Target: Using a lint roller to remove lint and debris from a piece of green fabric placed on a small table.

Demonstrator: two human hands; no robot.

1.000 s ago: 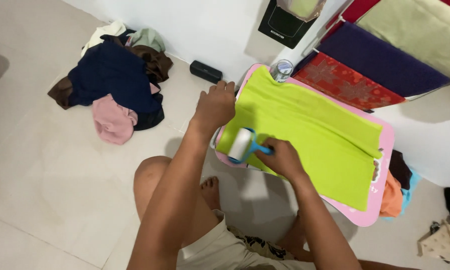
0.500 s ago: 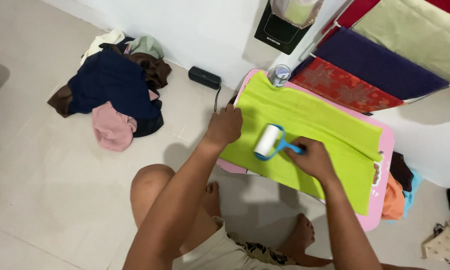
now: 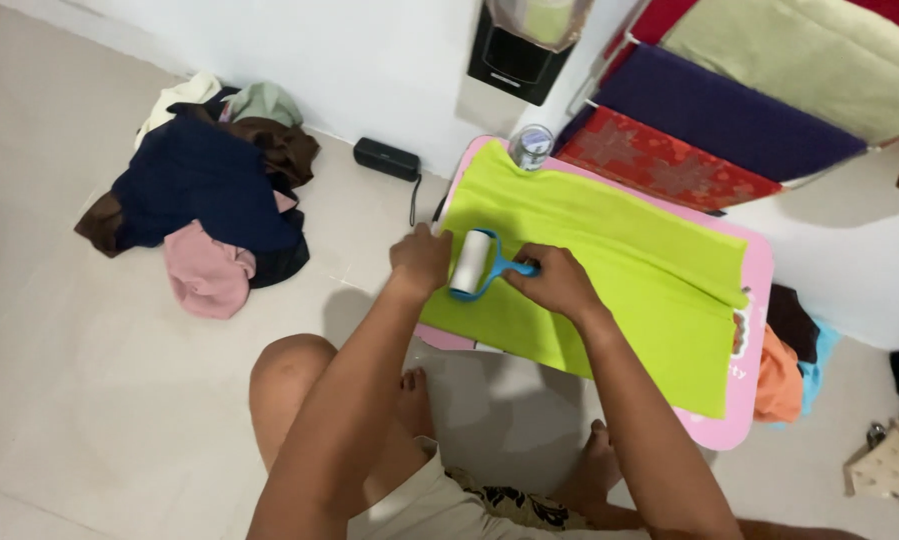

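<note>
The right hand (image 3: 554, 282) grips the blue handle of a lint roller (image 3: 472, 263) lying on a lime-green cloth (image 3: 609, 265) spread over a pink table (image 3: 759, 275). The left hand (image 3: 421, 258) presses the cloth's near-left edge, just beside the roller. A clothes pile (image 3: 204, 190) sits on the floor to the left, and a can (image 3: 532, 145) stands at the table's far corner.

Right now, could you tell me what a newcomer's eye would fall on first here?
The bright lime-green cloth spread over the low pink table stands out first. On it the right hand holds a blue-handled lint roller, while the left hand rests on the cloth's near edge. To the left, a heap of dark and pink clothes lies on the floor.
</note>
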